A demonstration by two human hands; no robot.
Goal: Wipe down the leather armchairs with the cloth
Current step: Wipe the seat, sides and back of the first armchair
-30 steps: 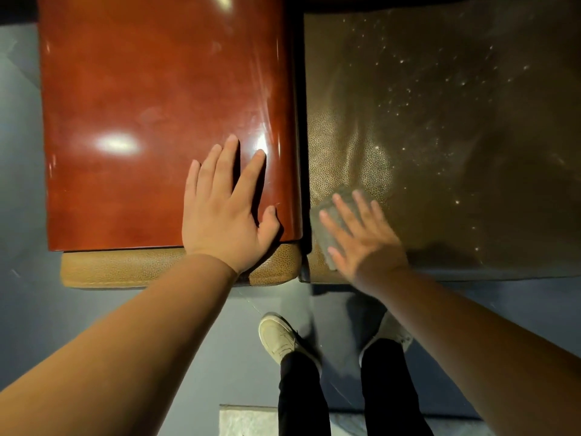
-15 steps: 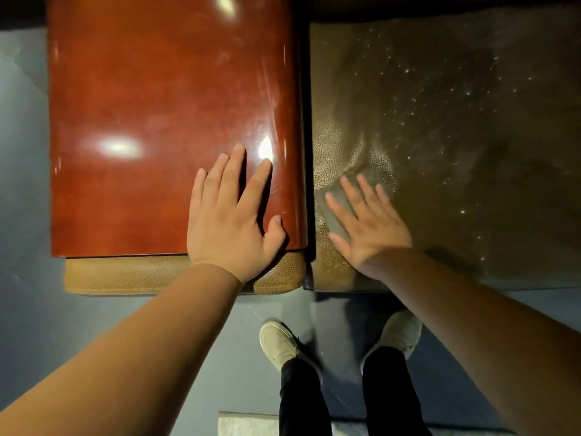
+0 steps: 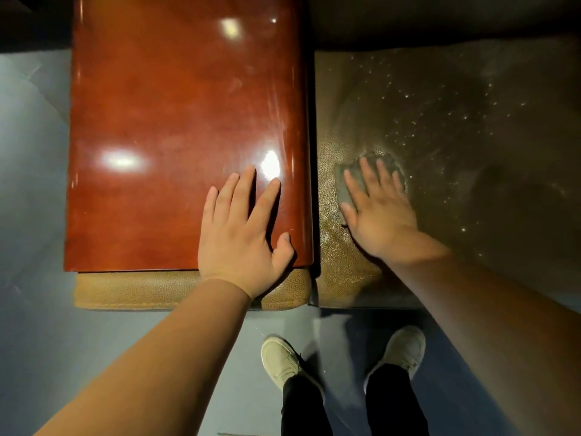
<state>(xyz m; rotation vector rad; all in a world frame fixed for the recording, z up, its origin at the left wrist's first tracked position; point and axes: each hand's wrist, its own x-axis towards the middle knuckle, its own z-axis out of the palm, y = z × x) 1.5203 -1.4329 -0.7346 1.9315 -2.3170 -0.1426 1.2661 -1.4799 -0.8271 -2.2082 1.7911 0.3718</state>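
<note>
A brown leather armchair seat [image 3: 456, 127] fills the right side, grainy and speckled with bright dots. My right hand [image 3: 379, 209] lies flat with straight fingers on a grey cloth [image 3: 342, 180], pressing it onto the seat close to its left edge. Most of the cloth is hidden under the hand. My left hand [image 3: 243, 234] rests flat, fingers spread, on the glossy red-brown wooden armrest top [image 3: 176, 130], near its front right corner. Tan leather padding [image 3: 151, 289] shows below the wood.
Blue-grey floor [image 3: 34, 190] lies left of the chair and in front of it. My two feet in light shoes [image 3: 281, 361] stand on it just before the seat's front edge. A dark gap [image 3: 315, 152] separates armrest and seat.
My right hand has slid the cloth away from the seat's front edge, deeper onto the cushion. My left hand has stayed on the armrest.
</note>
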